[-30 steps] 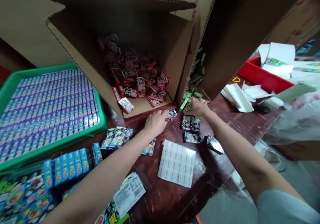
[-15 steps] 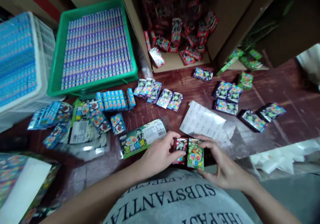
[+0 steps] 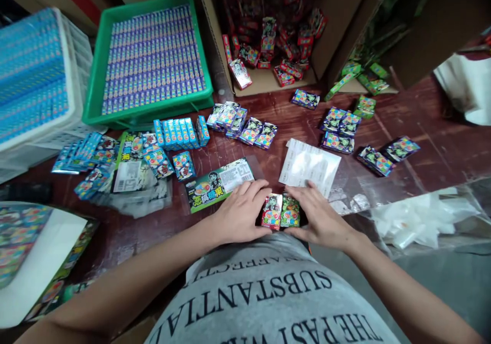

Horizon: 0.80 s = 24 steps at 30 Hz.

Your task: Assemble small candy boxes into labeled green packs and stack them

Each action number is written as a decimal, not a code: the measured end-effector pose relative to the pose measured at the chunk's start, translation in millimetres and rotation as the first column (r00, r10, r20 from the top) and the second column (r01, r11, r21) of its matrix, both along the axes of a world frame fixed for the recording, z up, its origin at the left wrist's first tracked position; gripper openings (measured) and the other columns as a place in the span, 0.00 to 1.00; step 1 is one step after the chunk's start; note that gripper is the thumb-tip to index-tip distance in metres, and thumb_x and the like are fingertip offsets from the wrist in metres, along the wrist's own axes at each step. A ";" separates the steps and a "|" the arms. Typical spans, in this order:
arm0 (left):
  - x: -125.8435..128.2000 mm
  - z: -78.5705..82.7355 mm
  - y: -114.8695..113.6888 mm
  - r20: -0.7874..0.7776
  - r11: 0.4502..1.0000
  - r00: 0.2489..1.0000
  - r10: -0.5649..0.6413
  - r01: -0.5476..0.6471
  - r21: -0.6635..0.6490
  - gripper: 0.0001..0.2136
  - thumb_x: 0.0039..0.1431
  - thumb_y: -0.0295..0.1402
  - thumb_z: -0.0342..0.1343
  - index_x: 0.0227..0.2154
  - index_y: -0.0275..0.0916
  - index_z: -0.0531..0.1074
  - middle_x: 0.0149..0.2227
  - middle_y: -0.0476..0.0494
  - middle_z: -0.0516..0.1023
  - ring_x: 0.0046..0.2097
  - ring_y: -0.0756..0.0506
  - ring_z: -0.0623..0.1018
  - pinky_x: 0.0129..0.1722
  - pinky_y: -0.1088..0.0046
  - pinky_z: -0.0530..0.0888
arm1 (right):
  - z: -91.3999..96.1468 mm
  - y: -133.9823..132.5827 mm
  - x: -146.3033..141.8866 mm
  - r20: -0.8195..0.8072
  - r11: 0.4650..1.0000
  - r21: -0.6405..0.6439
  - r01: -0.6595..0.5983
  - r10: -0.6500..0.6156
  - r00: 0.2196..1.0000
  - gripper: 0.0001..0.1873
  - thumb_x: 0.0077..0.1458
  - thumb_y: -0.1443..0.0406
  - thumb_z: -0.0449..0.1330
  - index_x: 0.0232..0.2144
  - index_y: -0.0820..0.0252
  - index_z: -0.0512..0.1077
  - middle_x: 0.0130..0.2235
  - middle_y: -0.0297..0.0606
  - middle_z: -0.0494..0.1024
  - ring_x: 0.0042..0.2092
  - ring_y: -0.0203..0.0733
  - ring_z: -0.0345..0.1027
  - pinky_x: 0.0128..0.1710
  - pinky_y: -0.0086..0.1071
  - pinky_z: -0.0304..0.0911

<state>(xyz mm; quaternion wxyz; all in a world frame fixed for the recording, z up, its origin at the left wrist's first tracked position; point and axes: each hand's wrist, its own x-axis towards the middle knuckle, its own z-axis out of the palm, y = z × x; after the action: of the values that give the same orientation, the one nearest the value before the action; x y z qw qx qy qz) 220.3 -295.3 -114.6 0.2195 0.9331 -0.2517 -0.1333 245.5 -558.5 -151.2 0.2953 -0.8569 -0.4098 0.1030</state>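
At the table's front edge, a small red candy box [image 3: 271, 212] and a green candy box [image 3: 290, 211] lie side by side, printed faces up. My left hand [image 3: 241, 211] wraps the red box's left side, thumb near its lower edge. From the right, my right hand [image 3: 320, 216] grips the green box between fingers at the top and thumb at the bottom. A flat green printed packet with a label [image 3: 218, 183] lies beside my left hand. Just beyond my right hand is a white sticker sheet [image 3: 310, 162].
Purple boxes [image 3: 339, 120] and blue boxes [image 3: 176, 133] lie in groups across the table. Behind stand a green tray [image 3: 90, 98] of purple boxes, a white crate [image 3: 74, 78] of blue ones, and an open carton [image 3: 268, 91] with red boxes. Plastic bags [image 3: 418, 221] hang at the right edge.
The red and green boxes have come together, closing the gap between them. Both hands now press in from the sides, and the whole view has shifted slightly.
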 end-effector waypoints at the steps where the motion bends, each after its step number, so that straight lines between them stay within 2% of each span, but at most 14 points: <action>1: -3.5 -1.5 0.0 0.006 1.000 1.000 0.019 -0.019 -0.003 0.40 0.50 0.52 0.67 0.61 0.34 0.64 0.64 0.30 0.65 0.61 0.31 0.67 0.61 0.49 0.66 | -0.4 2.7 -0.3 0.011 1.000 -0.018 -0.011 0.011 1.000 0.53 0.56 0.49 0.66 0.72 0.58 0.43 0.64 0.52 0.67 0.64 0.60 0.62 0.70 0.66 0.41; 5: -14.9 -3.7 0.5 0.035 0.998 0.997 0.068 -0.068 -0.008 0.38 0.53 0.53 0.65 0.61 0.35 0.65 0.61 0.31 0.67 0.60 0.31 0.67 0.60 0.50 0.67 | 2.0 15.9 -4.7 0.071 0.999 -0.047 -0.025 0.028 0.997 0.50 0.58 0.50 0.64 0.72 0.55 0.44 0.60 0.49 0.72 0.61 0.60 0.63 0.69 0.69 0.38; 8: -13.2 1.6 11.2 0.076 0.997 0.994 0.083 -0.083 0.001 0.46 0.50 0.62 0.62 0.64 0.36 0.61 0.65 0.30 0.64 0.60 0.30 0.67 0.61 0.48 0.65 | 12.4 21.1 -1.6 0.111 0.999 -0.047 -0.023 0.028 0.993 0.45 0.57 0.53 0.64 0.70 0.49 0.50 0.59 0.44 0.73 0.59 0.60 0.65 0.69 0.71 0.33; 10: -7.1 5.2 26.9 0.139 0.979 0.971 0.193 -0.199 0.031 0.53 0.46 0.64 0.63 0.67 0.36 0.56 0.68 0.29 0.59 0.63 0.27 0.64 0.62 0.46 0.63 | 22.5 21.1 10.3 0.150 1.000 -0.027 0.012 -0.008 0.989 0.43 0.56 0.53 0.64 0.69 0.47 0.53 0.58 0.42 0.74 0.57 0.59 0.67 0.68 0.72 0.31; 12: -0.5 5.8 46.8 0.187 0.936 0.928 0.323 -0.343 0.082 0.53 0.46 0.60 0.66 0.68 0.35 0.54 0.69 0.28 0.57 0.64 0.26 0.62 0.62 0.45 0.61 | 31.7 21.9 31.1 0.205 0.999 -0.001 0.054 -0.052 0.977 0.45 0.54 0.51 0.65 0.69 0.48 0.53 0.56 0.43 0.75 0.56 0.60 0.67 0.68 0.71 0.32; 14: 2.5 3.4 65.7 0.180 0.914 0.913 0.366 -0.389 0.118 0.47 0.50 0.51 0.68 0.67 0.34 0.56 0.65 0.28 0.63 0.62 0.27 0.64 0.61 0.47 0.63 | 37.4 26.4 56.9 0.240 0.999 0.009 0.044 -0.045 0.970 0.48 0.52 0.48 0.67 0.69 0.49 0.53 0.55 0.44 0.75 0.56 0.61 0.67 0.68 0.71 0.32; 17: -3.1 -0.6 85.3 0.130 0.944 0.942 0.309 -0.320 0.081 0.41 0.51 0.45 0.67 0.65 0.35 0.59 0.61 0.32 0.68 0.60 0.32 0.67 0.61 0.51 0.63 | 39.6 39.5 92.8 0.163 0.990 -0.026 -0.136 0.138 0.977 0.50 0.52 0.49 0.67 0.70 0.49 0.51 0.56 0.44 0.74 0.58 0.61 0.66 0.68 0.71 0.32; 20: -16.2 -0.1 95.9 0.112 0.955 0.950 0.293 -0.297 0.014 0.42 0.50 0.45 0.68 0.65 0.40 0.58 0.61 0.34 0.67 0.61 0.33 0.67 0.62 0.51 0.61 | 39.3 55.8 115.1 0.012 0.927 -0.025 -0.373 0.374 0.927 0.50 0.54 0.51 0.68 0.71 0.48 0.48 0.60 0.44 0.71 0.60 0.57 0.66 0.69 0.69 0.35; 22: -24.1 1.0 100.3 0.082 0.952 0.948 0.307 -0.306 -0.024 0.43 0.50 0.45 0.68 0.66 0.42 0.56 0.62 0.35 0.66 0.61 0.34 0.66 0.62 0.51 0.62 | 39.8 68.5 122.0 -0.028 0.898 -0.007 -0.439 0.439 0.898 0.50 0.54 0.51 0.68 0.71 0.47 0.49 0.61 0.44 0.71 0.60 0.56 0.66 0.69 0.68 0.36; 24: -29.4 0.2 102.8 0.054 0.943 0.942 0.331 -0.328 -0.060 0.43 0.50 0.45 0.68 0.67 0.42 0.55 0.62 0.35 0.66 0.61 0.34 0.66 0.62 0.52 0.62 | 40.3 83.9 123.6 -0.018 0.894 -0.007 -0.448 0.448 0.894 0.48 0.53 0.52 0.69 0.70 0.47 0.51 0.60 0.43 0.72 0.60 0.56 0.66 0.69 0.67 0.34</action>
<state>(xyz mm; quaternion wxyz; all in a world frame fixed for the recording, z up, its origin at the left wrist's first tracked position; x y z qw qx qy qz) 190.9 -192.6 -114.4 0.2541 0.9599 -0.1023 -0.0589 369.2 -474.6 -110.9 0.2622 -0.7404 -0.5931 0.1771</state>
